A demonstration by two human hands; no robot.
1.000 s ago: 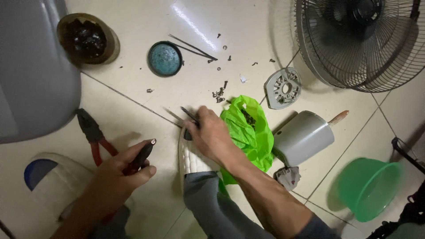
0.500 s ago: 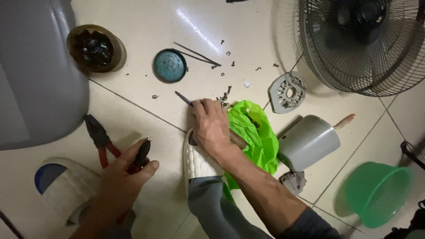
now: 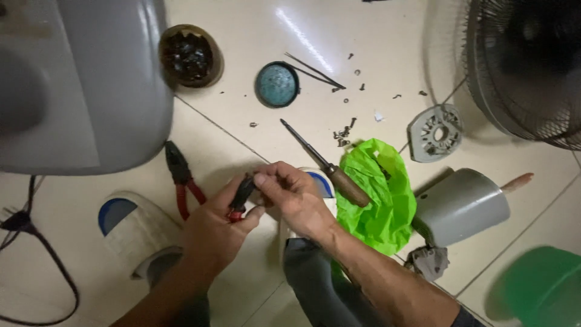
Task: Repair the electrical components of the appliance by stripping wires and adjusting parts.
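My left hand (image 3: 215,227) grips a small dark part with a red end (image 3: 241,197) above the tiled floor. My right hand (image 3: 293,197) has come over to it and pinches its upper end with thumb and fingers. A screwdriver with a brown wooden handle (image 3: 330,172) lies on the floor just right of my right hand, its tip pointing up-left. Red-handled pliers (image 3: 181,175) lie to the left of my left hand.
A green plastic bag (image 3: 378,194), a grey motor housing (image 3: 463,206), a grey vented disc (image 3: 434,132) and loose screws (image 3: 344,136) lie to the right. A fan grille (image 3: 526,66), green bucket (image 3: 544,290), teal cap (image 3: 276,85), dark round part (image 3: 189,56), grey casing (image 3: 78,85).
My right hand let go of the screwdriver, which now lies on the floor, and moved left onto the dark part in my left hand. The view shifted slightly.
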